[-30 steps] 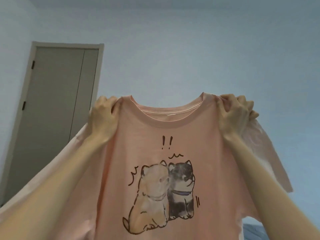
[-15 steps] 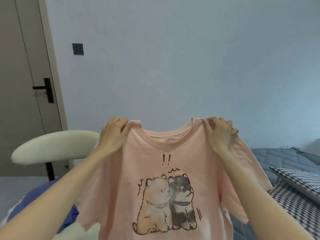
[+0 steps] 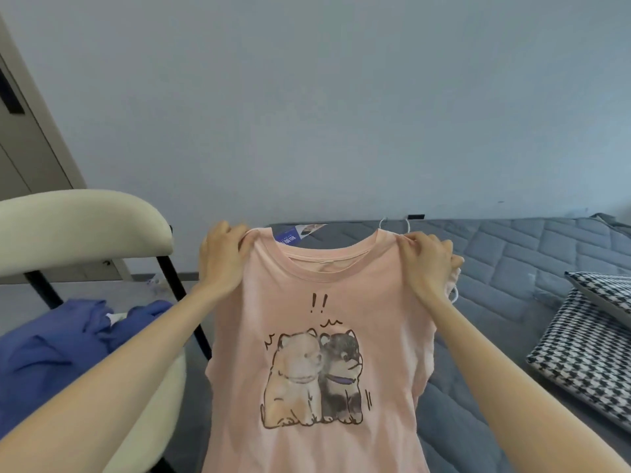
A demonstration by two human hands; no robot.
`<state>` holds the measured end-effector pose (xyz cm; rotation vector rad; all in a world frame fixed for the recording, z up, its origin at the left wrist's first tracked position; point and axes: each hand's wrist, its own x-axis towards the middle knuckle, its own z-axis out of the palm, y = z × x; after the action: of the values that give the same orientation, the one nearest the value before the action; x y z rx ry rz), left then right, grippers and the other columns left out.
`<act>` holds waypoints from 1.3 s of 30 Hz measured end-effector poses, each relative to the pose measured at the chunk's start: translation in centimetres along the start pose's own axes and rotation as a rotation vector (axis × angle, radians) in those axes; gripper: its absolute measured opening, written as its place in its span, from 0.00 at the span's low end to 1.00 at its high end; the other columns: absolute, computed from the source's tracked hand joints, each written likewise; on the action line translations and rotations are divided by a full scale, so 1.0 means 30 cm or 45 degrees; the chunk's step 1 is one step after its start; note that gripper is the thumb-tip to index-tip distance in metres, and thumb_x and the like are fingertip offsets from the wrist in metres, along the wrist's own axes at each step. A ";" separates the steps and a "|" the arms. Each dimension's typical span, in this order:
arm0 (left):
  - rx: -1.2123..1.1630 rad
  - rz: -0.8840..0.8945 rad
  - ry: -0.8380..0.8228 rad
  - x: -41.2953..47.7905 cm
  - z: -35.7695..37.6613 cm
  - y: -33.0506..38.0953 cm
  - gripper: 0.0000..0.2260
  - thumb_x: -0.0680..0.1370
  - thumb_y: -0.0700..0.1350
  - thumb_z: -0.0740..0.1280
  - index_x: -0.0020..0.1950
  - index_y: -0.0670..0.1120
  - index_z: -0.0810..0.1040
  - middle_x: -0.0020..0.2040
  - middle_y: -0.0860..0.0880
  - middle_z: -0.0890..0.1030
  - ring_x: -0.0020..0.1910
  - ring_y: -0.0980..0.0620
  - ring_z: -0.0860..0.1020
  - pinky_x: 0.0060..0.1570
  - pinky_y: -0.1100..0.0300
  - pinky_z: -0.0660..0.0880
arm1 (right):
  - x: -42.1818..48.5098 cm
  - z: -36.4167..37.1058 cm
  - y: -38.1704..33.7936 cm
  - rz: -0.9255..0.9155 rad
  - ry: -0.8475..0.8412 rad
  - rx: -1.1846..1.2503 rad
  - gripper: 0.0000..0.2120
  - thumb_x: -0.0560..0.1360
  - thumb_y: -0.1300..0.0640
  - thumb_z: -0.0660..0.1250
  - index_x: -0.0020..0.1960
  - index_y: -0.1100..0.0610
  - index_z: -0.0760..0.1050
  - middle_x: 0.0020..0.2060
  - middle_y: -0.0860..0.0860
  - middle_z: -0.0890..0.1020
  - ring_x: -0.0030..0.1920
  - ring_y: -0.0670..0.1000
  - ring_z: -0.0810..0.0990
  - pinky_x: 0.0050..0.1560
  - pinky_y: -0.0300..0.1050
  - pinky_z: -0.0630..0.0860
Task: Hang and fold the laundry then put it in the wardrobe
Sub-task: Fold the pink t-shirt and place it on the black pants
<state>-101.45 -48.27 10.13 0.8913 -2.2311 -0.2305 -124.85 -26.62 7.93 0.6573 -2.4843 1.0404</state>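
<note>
**Pink T-shirt** (image 3: 314,336): held upright in the air with the print side toward the camera, between chair and bed. Gripped at both shoulders, just outside the collar. Hung straight down and ran off the bottom edge of the view. Printed with two cartoon dogs sitting side by side, one cream and one dark, under two exclamation marks.

**Left hand** (image 3: 220,257): closed tight on the shirt's shoulder at the left of the view, fingers curled over the top edge of the cloth. Forearm reached up from the lower left corner.

**Right hand** (image 3: 426,264): closed in the same way on the opposite shoulder, level with the left hand. Sleeve cloth bunched behind the knuckles.

**Bed** (image 3: 512,254): covered in grey quilted fabric, behind and to the right of the shirt, set against the wall.

**Checked pillows** (image 3: 580,353): black and white, stacked on the bed at the right edge, well apart from the shirt.

**White hook** (image 3: 406,224): showed just above the collar, on the bed behind. Could not tell what it belonged to.

**Blue-and-white packet** (image 3: 290,237): on the bed near the wall, partly hidden by the shirt's collar.

**Chair** (image 3: 78,227): cream padded back on black legs, at the left, near the left hand but not touching it.

**Blue garment** (image 3: 51,353): crumpled on the chair seat, below the left forearm.

**Door** (image 3: 20,148): grey-brown, at the far left edge.
</note>
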 end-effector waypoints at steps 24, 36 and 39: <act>0.140 -0.065 -1.111 -0.550 0.625 0.107 0.26 0.79 0.59 0.40 0.77 0.55 0.48 0.78 0.48 0.45 0.77 0.47 0.44 0.72 0.44 0.40 | -0.368 0.415 0.398 -0.044 -0.788 -0.274 0.20 0.82 0.55 0.52 0.73 0.52 0.63 0.74 0.54 0.62 0.74 0.56 0.56 0.73 0.52 0.52; 0.218 -0.102 -0.898 -0.652 0.684 0.089 0.29 0.75 0.60 0.40 0.76 0.58 0.57 0.77 0.45 0.57 0.76 0.45 0.56 0.72 0.44 0.52 | -0.337 0.385 0.554 1.039 -0.724 0.236 0.15 0.76 0.46 0.58 0.39 0.57 0.71 0.38 0.54 0.74 0.41 0.55 0.71 0.43 0.48 0.66; 0.223 -0.079 -0.922 -0.649 0.684 0.091 0.33 0.71 0.62 0.32 0.76 0.60 0.45 0.78 0.47 0.45 0.77 0.47 0.45 0.73 0.47 0.40 | -0.332 0.370 0.518 1.066 -0.698 0.406 0.12 0.77 0.50 0.57 0.41 0.58 0.68 0.38 0.54 0.71 0.40 0.53 0.68 0.40 0.46 0.63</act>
<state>-106.88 -35.28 -14.56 1.0922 -2.9248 -0.4482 -126.82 -22.41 -13.09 -0.0987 -3.2033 1.7601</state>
